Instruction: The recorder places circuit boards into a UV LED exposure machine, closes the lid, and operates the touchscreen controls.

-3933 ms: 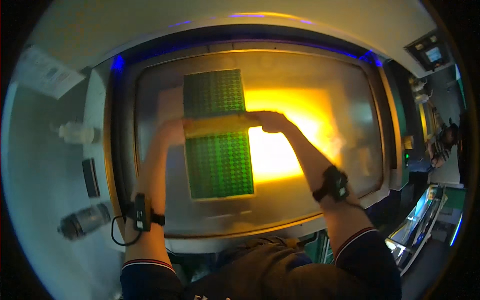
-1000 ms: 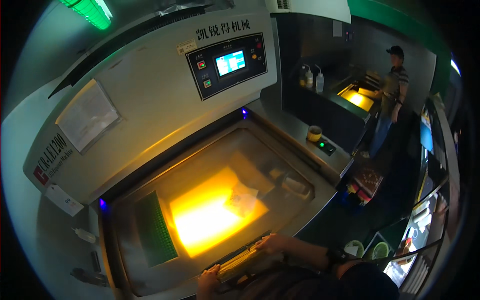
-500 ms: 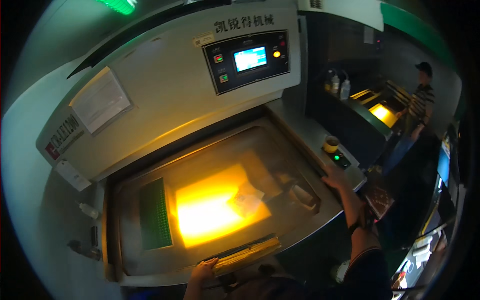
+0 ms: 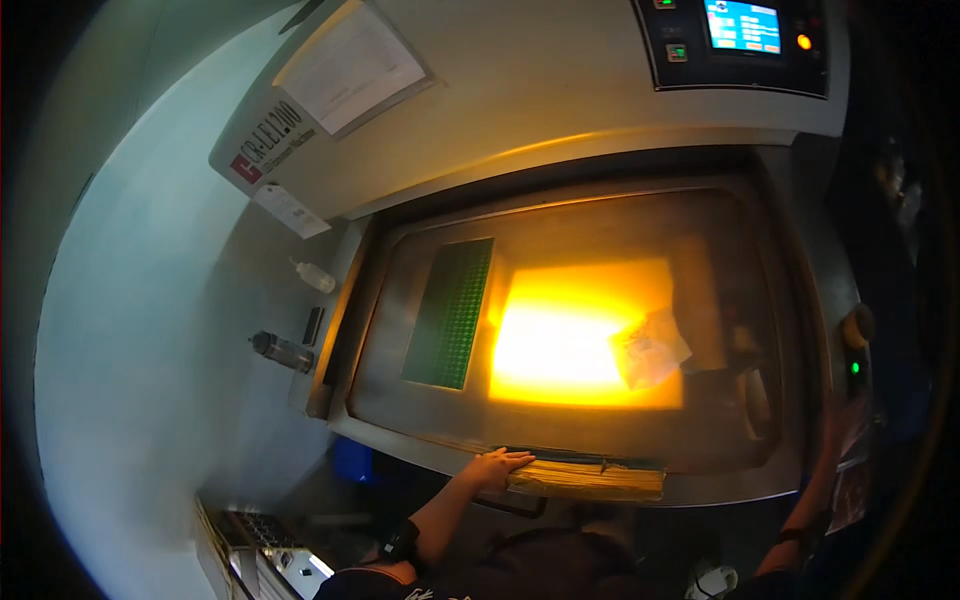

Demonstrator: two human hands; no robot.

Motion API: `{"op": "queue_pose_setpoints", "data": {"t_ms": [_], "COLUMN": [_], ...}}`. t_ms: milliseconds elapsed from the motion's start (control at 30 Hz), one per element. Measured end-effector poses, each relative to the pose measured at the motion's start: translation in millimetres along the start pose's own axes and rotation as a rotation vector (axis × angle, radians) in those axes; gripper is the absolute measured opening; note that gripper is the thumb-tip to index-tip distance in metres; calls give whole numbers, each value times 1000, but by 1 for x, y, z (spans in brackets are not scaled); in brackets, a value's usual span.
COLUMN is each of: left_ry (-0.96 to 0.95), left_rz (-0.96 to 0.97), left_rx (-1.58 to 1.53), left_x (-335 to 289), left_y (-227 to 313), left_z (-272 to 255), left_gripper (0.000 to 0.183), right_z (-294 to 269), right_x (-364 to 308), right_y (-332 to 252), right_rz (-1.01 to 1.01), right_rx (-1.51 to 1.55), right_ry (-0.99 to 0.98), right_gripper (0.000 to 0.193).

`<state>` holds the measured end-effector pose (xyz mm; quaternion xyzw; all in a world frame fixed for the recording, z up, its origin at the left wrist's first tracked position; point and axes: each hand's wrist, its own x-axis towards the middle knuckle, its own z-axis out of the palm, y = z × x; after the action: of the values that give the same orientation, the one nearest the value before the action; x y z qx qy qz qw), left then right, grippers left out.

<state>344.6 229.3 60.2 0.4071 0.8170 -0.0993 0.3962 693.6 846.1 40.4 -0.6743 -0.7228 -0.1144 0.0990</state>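
Observation:
My left hand point(image 4: 495, 468) lies on the left end of a tape-wrapped yellow bar point(image 4: 590, 480) at the machine's front edge, fingers stretched out along it. At the right edge, my right hand point(image 4: 843, 415) is dim and blurred, close below a green-lit button point(image 4: 855, 368); its fingers cannot be made out. Between the hands spreads the machine's wide framed bed point(image 4: 590, 222). A green patterned panel point(image 4: 450, 315) rests on its left part. Beside the panel, a bright yellow-lit rectangle point(image 4: 550, 345) glows, with a crumpled pale sheet or cloth point(image 4: 655, 348) over its right side.
Behind the bed rises the machine's pale hood point(image 4: 560, 70), with a lit control screen point(image 4: 743, 25). A round tan object point(image 4: 857, 326) sits on the right rim. A white bottle point(image 4: 315, 276) and a grey cylinder point(image 4: 282, 352) are at the left wall.
The view has swung left and down, so the bed sits further right and the co-worker is out of view. My left hand stays on the bar; my right remains by the right rim.

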Motion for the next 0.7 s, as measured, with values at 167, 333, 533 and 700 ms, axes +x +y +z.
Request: {"op": "queue_pose_setpoints", "data": {"t_ms": [167, 333, 533, 700], "left_ry": [-42, -69, -27, 5], "left_rz": [61, 109, 21, 88], "left_rx": [-106, -211, -146, -109], "left_x": [3, -6, -18, -13], "left_y": [-14, -10, -17, -47], "left_z": [-12, -39, -5, 10], "left_gripper": [85, 75, 74, 74], "right_z": [-28, -34, -47, 53], "right_x": [1, 1, -10, 0], "right_y": [-23, -21, -48, -20], "right_rz": [41, 50, -41, -444], "right_rx": [3, 75, -181, -402], "right_ry": [-143, -167, -260, -181], "right_gripper": [91, 91, 84, 52]}}
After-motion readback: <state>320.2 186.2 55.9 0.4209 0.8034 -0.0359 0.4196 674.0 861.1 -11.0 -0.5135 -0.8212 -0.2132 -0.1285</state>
